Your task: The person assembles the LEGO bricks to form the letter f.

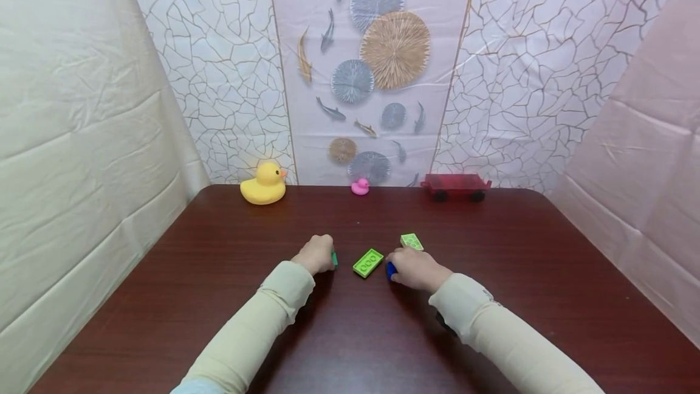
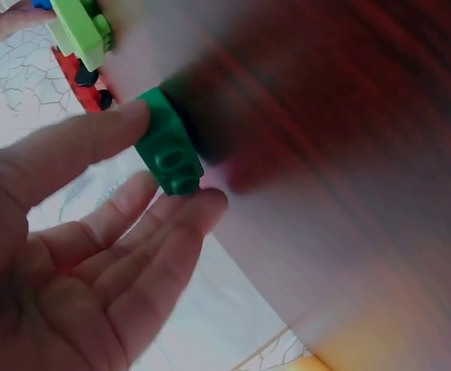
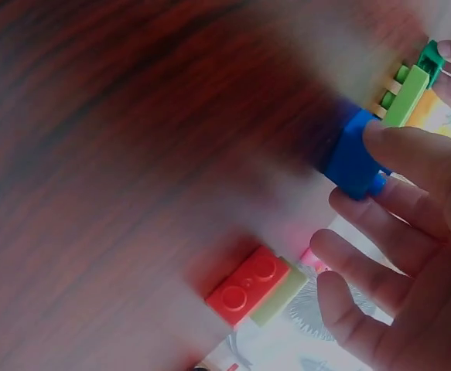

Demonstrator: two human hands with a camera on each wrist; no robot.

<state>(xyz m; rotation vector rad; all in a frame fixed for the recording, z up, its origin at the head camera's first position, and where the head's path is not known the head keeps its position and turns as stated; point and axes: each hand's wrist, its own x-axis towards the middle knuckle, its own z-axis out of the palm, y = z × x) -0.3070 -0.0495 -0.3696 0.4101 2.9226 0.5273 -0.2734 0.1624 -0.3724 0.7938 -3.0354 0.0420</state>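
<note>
My left hand (image 1: 317,254) pinches a dark green toy brick (image 2: 169,147) between thumb and fingertips, its studs showing in the left wrist view. My right hand (image 1: 417,268) holds a blue toy brick (image 3: 357,158) between thumb and fingers, close over the table. Between both hands a bright green brick (image 1: 368,263) lies with its hollow underside up. Just beyond the right hand sits a pale green brick (image 1: 411,242). In the right wrist view a red brick (image 3: 248,286) stands against that pale one; the head view has it hidden behind the hand.
Along the far edge of the dark wooden table (image 1: 350,339) stand a yellow duck (image 1: 264,186), a small pink duck (image 1: 360,187) and a red toy wagon (image 1: 456,183) with black wheels. Patterned cloth hangs behind, and pale cloth (image 1: 82,138) borders both sides.
</note>
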